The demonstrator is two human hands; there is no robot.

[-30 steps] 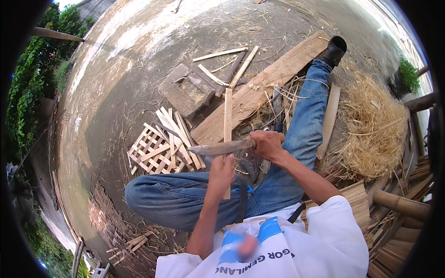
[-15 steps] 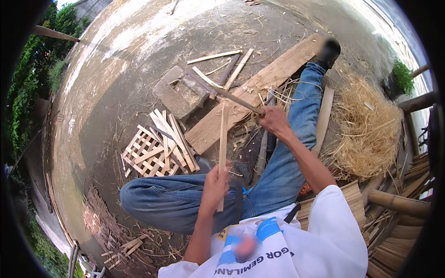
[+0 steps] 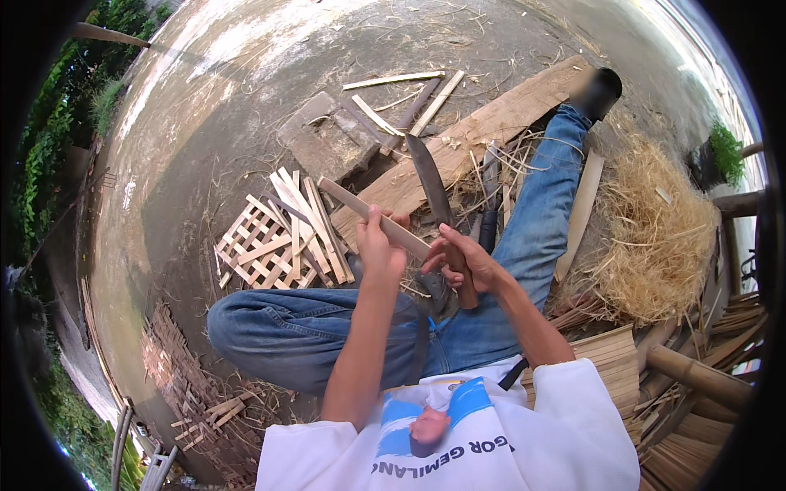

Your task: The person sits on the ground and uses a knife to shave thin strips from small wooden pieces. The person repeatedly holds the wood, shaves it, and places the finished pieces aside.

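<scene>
In front of my lap my left hand [image 3: 381,245] is closed around a flat bamboo strip [image 3: 348,196], which slants from upper left down to the right. My right hand [image 3: 468,260] grips the wooden handle of a machete [image 3: 427,176], its dark curved blade pointing up and away from me. The right fingertips are at the strip's lower end; whether they press on it I cannot tell. Blade and strip are apart at their far ends. Beneath the blade a long wooden plank [image 3: 512,114] lies diagonally on the ground.
A concrete block [image 3: 323,139] rests beside the plank. Split strips [image 3: 307,217] lie on a woven bamboo lattice [image 3: 254,245] at left. Another dark-handled blade [image 3: 490,200] lies by my outstretched right leg. A heap of shavings [image 3: 655,229] and a bamboo pole [image 3: 704,372] are at right.
The bamboo strip has tipped from upright to slanting left, and my left hand has risen. My right hand has come down and left toward it, turning the machete more upright.
</scene>
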